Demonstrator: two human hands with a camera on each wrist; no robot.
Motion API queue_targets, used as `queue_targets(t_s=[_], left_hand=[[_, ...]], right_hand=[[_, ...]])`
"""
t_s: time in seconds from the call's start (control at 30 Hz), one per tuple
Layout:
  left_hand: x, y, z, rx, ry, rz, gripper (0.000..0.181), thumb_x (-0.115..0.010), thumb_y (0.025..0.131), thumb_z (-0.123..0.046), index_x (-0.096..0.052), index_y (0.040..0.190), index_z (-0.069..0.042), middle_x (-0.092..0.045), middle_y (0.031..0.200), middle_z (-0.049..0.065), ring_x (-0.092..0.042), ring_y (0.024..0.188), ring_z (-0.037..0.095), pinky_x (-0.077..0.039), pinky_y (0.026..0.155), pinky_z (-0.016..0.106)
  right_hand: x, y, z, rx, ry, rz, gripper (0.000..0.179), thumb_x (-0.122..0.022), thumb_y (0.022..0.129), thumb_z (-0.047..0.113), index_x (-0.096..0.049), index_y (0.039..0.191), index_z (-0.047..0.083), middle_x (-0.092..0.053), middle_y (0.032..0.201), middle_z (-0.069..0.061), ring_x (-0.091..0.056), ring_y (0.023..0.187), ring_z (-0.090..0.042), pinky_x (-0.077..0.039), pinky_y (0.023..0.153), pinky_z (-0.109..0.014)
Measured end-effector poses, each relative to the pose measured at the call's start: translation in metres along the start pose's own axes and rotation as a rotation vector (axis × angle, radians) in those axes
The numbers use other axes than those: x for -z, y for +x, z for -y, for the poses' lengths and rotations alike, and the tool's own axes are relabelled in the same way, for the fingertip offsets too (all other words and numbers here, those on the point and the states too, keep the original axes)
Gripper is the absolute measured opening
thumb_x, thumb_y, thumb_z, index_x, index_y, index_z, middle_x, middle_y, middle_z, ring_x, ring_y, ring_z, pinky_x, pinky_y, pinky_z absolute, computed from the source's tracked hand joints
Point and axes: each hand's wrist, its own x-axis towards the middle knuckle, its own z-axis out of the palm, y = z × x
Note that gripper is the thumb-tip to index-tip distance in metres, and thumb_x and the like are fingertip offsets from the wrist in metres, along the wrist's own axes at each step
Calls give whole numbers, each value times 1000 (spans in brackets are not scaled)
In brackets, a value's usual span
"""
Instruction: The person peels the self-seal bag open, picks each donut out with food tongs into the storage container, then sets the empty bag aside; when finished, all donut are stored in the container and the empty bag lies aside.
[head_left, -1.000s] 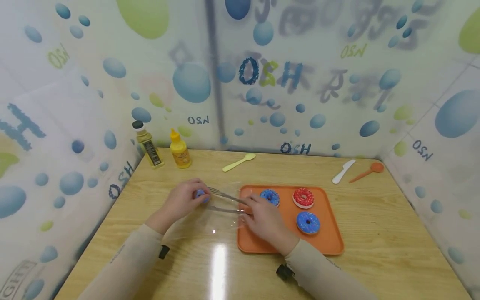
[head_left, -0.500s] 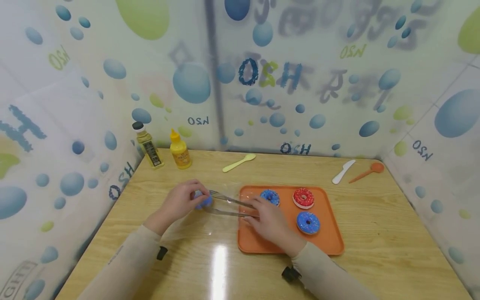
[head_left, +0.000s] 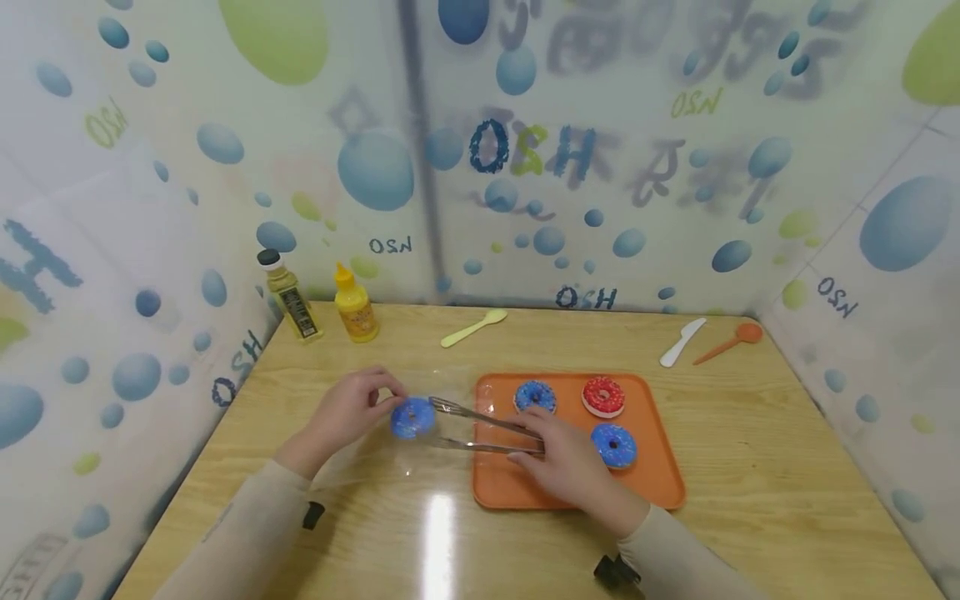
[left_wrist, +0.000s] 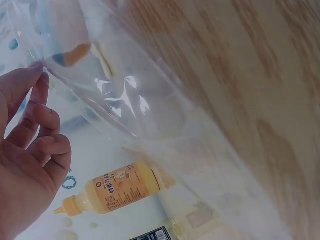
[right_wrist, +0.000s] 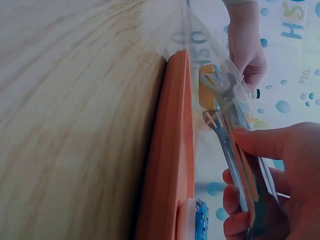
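My left hand [head_left: 351,412] pinches the edge of a clear plastic bag [left_wrist: 135,95] between thumb and fingertip; the left wrist view shows the other fingers loosely bent. A blue doughnut [head_left: 411,418] shows through the bag, just right of the left fingertips. My right hand [head_left: 566,460] grips metal tongs [head_left: 491,417] over the left part of the orange tray [head_left: 517,492]. The arms of the tongs stand apart, their tips inside the bag at the doughnut's right side. Two blue doughnuts [head_left: 614,447] and a red doughnut [head_left: 603,397] lie on the tray.
A yellow squeeze bottle [head_left: 356,307] and a dark-capped bottle [head_left: 291,298] stand at the back left. Along the back lie a pale green spoon [head_left: 474,328], a white knife [head_left: 682,342] and an orange spoon [head_left: 731,343]. Patterned curtains enclose the table.
My right hand has drawn the tongs back to the right and toward me. The blue doughnut in the bag, earlier mostly behind my left fingers, has come into full view.
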Motion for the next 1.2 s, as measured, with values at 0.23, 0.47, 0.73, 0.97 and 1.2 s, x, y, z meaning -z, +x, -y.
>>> queue_targets(t_s=[0.23, 0.47, 0.73, 0.97, 1.2], left_hand=[[3, -3, 3, 5, -7, 6, 4, -77, 94, -17, -79, 96, -20, -66, 92, -8, -47, 64, 8, -40, 54, 25], [6, -6, 8, -7, 10, 0, 3, -76, 95, -18, -78, 96, -19, -65, 89, -9, -45, 64, 7, -39, 55, 25], [8, -11, 13, 11, 20, 4, 3, -77, 94, -19, -79, 97, -18, -67, 92, -8, -47, 65, 8, -40, 56, 24], [10, -12, 14, 37, 26, 24, 4, -77, 94, -18, -79, 98, -19, -67, 93, -8, -48, 66, 9, -41, 57, 25], [11, -16, 13, 64, 23, 58, 6, -76, 94, -17, -79, 99, -18, -68, 94, -7, -49, 68, 11, -42, 58, 25]], right_hand=[[16, -13, -11, 11, -15, -5, 42, -83, 89, 34, -70, 129, 32, -67, 115, 11, -52, 73, -3, -44, 60, -21], [32, -27, -26, 32, -7, -43, 46, -85, 87, 30, -69, 130, 33, -67, 117, 11, -51, 71, -4, -44, 61, -22], [49, -47, -41, 99, -49, -90, 47, -87, 84, 25, -70, 128, 28, -67, 114, 9, -61, 85, -7, -50, 70, -25], [64, -65, -52, 99, -78, -75, 48, -86, 86, 27, -69, 131, 28, -67, 122, 12, -63, 90, -2, -54, 72, -25], [77, -81, -59, 100, -109, -56, 50, -87, 84, 25, -70, 130, 27, -69, 127, -1, -55, 75, 4, -47, 62, -22]])
